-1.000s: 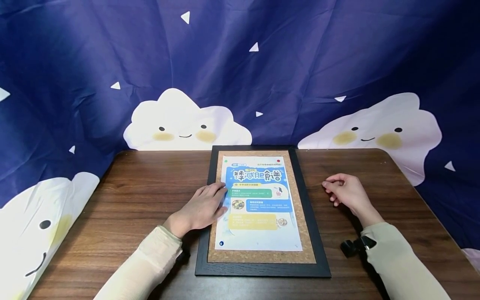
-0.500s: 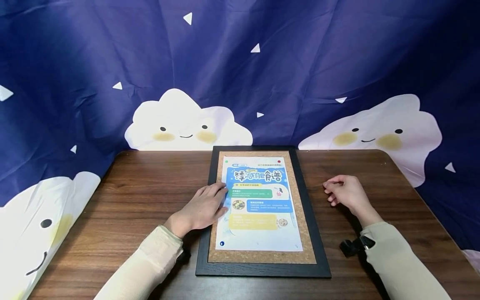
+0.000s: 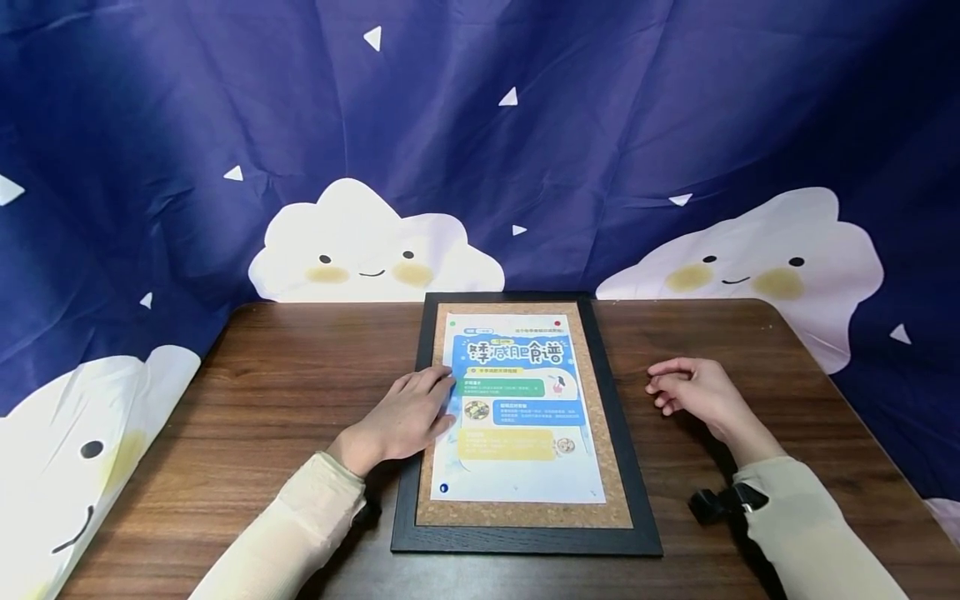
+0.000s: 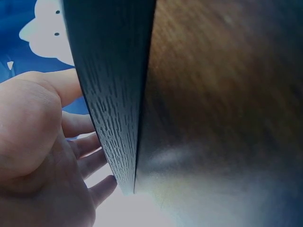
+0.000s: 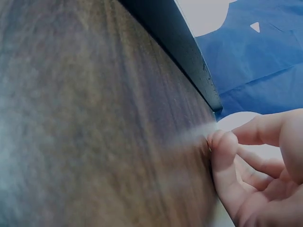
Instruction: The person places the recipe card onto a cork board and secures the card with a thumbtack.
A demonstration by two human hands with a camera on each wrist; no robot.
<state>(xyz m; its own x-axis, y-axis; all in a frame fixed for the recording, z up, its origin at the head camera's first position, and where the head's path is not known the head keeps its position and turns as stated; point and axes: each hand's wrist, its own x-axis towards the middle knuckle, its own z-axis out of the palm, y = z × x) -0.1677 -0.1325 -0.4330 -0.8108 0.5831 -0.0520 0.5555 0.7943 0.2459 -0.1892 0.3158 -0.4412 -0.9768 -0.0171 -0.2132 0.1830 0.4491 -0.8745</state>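
A black-framed corkboard [image 3: 525, 514] lies flat on the table, with a printed sheet [image 3: 517, 479] on it. Two small round pins, one green [image 3: 452, 323] and one red [image 3: 557, 323], sit at the sheet's top corners. A dark blue dot [image 3: 444, 488], perhaps a pin, marks its lower left. My left hand [image 3: 405, 417] rests across the frame's left side, fingers reaching the sheet's edge; the left wrist view shows its fingers [image 4: 87, 144] extended beyond the black frame. Right of the board, my right hand [image 3: 693, 392] hovers at the table with loosely curled fingers and nothing visible in them.
The brown wooden table [image 3: 315, 350] stretches to both sides of the board. Behind it hangs a dark blue curtain [image 3: 480, 133] printed with white clouds and triangles. A black wrist camera [image 3: 708, 504] sticks out below my right sleeve.
My right hand has shifted slightly down and to the right, its fingertips loosening a little. The left hand and the board have stayed where they were.
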